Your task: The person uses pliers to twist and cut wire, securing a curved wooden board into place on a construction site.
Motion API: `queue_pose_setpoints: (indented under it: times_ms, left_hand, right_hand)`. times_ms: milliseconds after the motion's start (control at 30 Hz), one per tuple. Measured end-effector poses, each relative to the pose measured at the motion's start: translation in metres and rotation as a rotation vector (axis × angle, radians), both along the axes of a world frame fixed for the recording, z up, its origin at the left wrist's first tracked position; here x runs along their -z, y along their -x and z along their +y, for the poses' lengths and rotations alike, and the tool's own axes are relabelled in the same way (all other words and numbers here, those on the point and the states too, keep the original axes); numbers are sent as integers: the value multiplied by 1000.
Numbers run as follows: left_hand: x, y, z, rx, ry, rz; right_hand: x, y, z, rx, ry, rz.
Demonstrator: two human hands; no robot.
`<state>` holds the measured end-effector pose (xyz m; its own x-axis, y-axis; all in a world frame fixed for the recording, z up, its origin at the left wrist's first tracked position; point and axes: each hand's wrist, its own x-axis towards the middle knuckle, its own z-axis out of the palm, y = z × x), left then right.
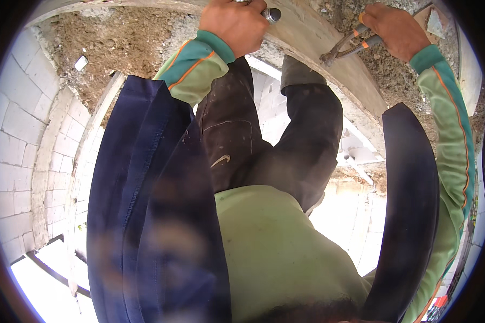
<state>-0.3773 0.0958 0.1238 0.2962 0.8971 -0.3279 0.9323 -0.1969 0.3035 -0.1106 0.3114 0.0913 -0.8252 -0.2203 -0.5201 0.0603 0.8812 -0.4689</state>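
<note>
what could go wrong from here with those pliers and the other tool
The pliers in the right hand have their head at the board; if they slip, the knuckles might scrape the gravelly dirt close by.

The left hand grips a metal tool, mostly hidden by the fingers; a loosened grip could let it drop, perhaps toward the legs nearby.

Brown dirt (129, 48) bears a pale scrap (81, 63) — and a long board (302, 27) crosses it, though whether they touch is unclear.
</note>
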Motion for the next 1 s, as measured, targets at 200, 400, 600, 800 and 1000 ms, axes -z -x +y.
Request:
queue_pose_setpoints:
  times_ms: [200,400,600,800,1000]
  left_hand:
    - [-2,-2,0,-1,40,9]
    - [1,1,6,28,1,32]
    - [5,-3,7,-6,13,12]
    - [5,-4,5,-16,-57,-11]
    - [2,-1,11,35,19,40]
  right_hand:
    - [8,-27,-13,162,74,-66]
    - [5,-44,-15,275,46,-12]
    - [17,-23,3,145,58,-98]
    - [25,-46,-5,224,101,-69]
    - [19,-33,-1,200,123,-119]
